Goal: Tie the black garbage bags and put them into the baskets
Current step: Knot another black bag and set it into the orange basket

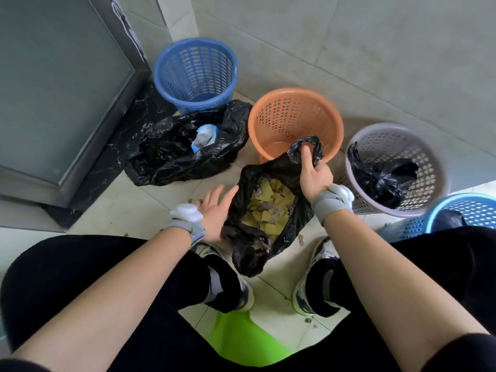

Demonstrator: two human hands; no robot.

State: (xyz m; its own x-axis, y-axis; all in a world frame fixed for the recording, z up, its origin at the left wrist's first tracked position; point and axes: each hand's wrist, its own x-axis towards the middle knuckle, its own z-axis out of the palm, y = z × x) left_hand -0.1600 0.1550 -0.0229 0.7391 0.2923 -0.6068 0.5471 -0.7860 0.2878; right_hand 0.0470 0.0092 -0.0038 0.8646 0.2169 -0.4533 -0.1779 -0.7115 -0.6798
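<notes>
An open black garbage bag (281, 224) with yellow and grey scraps inside sits on the floor between my feet. My right hand (312, 170) grips the bag's far handle loop, lifted over the rim of the orange basket (268, 114). My left hand (214, 210) is flat and spread beside the bag's left edge, holding nothing. A second open black bag (166, 154) with a blue-white wrapper lies to the left, in front of the dark blue basket (196, 47). A tied black bag (381, 178) sits in the grey basket (434, 157).
A light blue basket (477, 210) at the right edge holds another black bag. A dark cabinet with a marble base (67, 89) stands at the left. Tiled wall runs behind the baskets. Small scraps litter the floor. A green stool (241, 339) is under me.
</notes>
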